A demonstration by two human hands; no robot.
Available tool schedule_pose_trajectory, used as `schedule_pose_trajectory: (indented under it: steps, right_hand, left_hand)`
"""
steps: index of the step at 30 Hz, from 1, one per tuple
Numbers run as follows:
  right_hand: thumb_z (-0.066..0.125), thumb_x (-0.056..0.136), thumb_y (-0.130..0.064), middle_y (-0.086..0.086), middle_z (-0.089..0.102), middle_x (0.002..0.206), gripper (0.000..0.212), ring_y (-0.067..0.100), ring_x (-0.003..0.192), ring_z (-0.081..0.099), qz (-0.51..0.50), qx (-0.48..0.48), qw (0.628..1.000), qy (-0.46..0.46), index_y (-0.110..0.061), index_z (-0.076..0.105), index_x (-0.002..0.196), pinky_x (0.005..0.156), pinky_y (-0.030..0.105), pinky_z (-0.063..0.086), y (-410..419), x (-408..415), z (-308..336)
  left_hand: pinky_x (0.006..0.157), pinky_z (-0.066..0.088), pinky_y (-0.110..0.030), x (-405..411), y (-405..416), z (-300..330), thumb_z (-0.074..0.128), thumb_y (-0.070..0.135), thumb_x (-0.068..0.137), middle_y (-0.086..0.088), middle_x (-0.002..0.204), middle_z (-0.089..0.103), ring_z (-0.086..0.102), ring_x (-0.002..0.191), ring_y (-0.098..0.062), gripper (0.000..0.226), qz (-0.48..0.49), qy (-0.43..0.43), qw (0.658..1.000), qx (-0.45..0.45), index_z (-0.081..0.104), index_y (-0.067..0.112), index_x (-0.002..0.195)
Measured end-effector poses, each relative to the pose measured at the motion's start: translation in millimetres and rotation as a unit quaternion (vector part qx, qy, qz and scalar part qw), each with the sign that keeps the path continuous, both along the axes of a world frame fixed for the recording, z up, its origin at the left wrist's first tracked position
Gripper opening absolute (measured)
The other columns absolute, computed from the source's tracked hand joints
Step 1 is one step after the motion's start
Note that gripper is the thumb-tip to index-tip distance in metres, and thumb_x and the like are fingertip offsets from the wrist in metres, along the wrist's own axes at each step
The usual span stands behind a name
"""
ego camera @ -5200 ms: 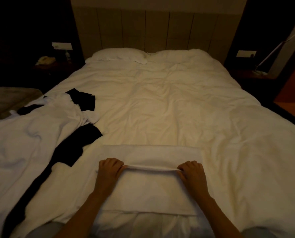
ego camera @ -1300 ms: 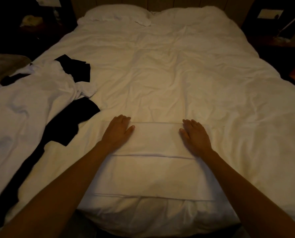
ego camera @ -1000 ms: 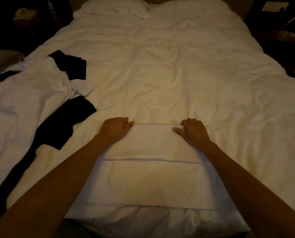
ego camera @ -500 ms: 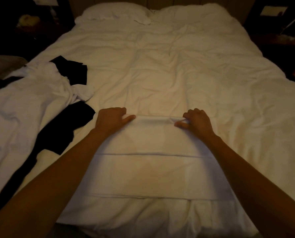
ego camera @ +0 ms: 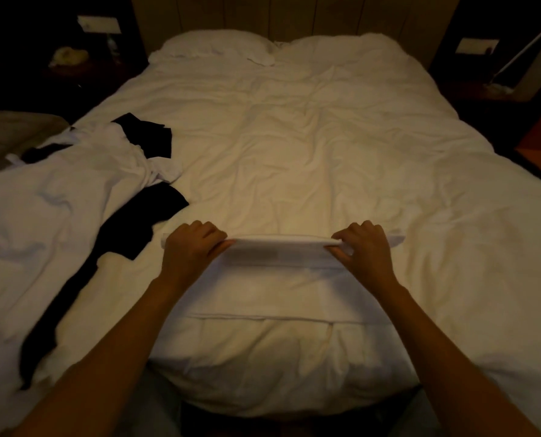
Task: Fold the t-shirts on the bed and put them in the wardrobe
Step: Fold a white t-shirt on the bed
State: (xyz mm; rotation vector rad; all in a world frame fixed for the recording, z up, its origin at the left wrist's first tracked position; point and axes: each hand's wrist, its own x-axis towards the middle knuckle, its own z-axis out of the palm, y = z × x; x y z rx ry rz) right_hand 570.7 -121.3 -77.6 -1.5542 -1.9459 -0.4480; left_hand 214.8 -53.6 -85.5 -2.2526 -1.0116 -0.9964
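The white t-shirt (ego camera: 278,291) lies at the near end of the bed (ego camera: 310,146), a partly folded rectangle spread flat on the duvet, its long axis running left to right across the bed. Its far edge is lifted off the duvet and reads as a thin raised band stretched between the 2 hands; the near edge lies flat as a straight hem line closer to the foot of the bed. Which end is the collar cannot be told from here.

The left hand (ego camera: 191,250) pinches the far-left corner of that raised edge, thumb under and fingers curled over the cloth. The right hand (ego camera: 365,249) does the same at the far-right corner, fingers curled on top and thumb pressed against the fold. A short strip of white fabric pokes out past each hand.

On the left side of the bed sits a loose heap of white t-shirts (ego camera: 58,197), rumpled and unfolded, with black t-shirts (ego camera: 143,222) mixed in: 1 dark piece near the far end of the heap, another trailing toward the near-left corner. The heap lies just beside the left forearm, apart from the folded shirt.

At the far end, 2 pillows (ego camera: 212,47) rest side by side against the headboard (ego camera: 294,14).
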Motion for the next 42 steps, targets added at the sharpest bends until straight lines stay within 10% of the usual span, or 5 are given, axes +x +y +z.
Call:
schedule_pose_trajectory:
  steps: [15, 25, 36, 42]
  right_hand:
    - [0.049, 0.088, -0.045, -0.007, 0.066, 0.079, 0.035, 0.019, 0.072, 0.059, 0.017, -0.074, 0.997, 0.011, -0.026, 0.079, 0.089, 0.066, 0.032, 0.041, -94, -11, -75]
    - [0.050, 0.088, -0.041, 0.000, 0.073, 0.086, 0.038, 0.023, 0.079, 0.067, 0.004, -0.101, 0.994, 0.050, -0.017, 0.079, 0.085, 0.074, 0.034, 0.052, -118, -8, -81]
    - [0.068, 0.091, -0.028, 0.014, 0.063, 0.119, 0.048, 0.032, 0.111, 0.055, -0.221, -0.115, 0.887, 0.389, -0.006, 0.056, 0.132, 0.098, 0.038, 0.041, -124, 19, -70]
    - [0.065, 0.092, -0.036, 0.012, 0.064, 0.098, 0.031, 0.029, 0.093, 0.059, -0.212, -0.156, 0.857, 0.442, -0.008, 0.067, 0.106, 0.085, 0.040, 0.046, -121, 26, -80]
  left_hand:
    - [0.075, 0.036, -0.029, -5, -88, -80, 0.036, 0.048, 0.103, -0.002, 0.102, 0.071, 0.054, 0.092, -0.016, 0.049, -0.071, -0.006, 0.990, -0.121, 0.075, 0.018, 0.104]
    - [0.068, 0.036, -0.026, 1, -100, -82, 0.032, 0.044, 0.104, 0.001, 0.086, 0.068, 0.056, 0.078, -0.015, 0.055, -0.087, 0.016, 0.983, -0.160, 0.076, 0.017, 0.086]
    - [0.086, 0.048, -0.039, 134, -72, -45, 0.038, 0.046, 0.094, -0.009, 0.116, 0.066, 0.061, 0.104, -0.030, 0.050, -0.118, 0.049, 0.941, -0.314, 0.068, 0.013, 0.118]
    - [0.096, 0.038, -0.035, 224, -54, -38, 0.040, 0.044, 0.101, -0.010, 0.131, 0.058, 0.053, 0.117, -0.029, 0.049, -0.135, 0.056, 0.908, -0.394, 0.057, 0.011, 0.134]
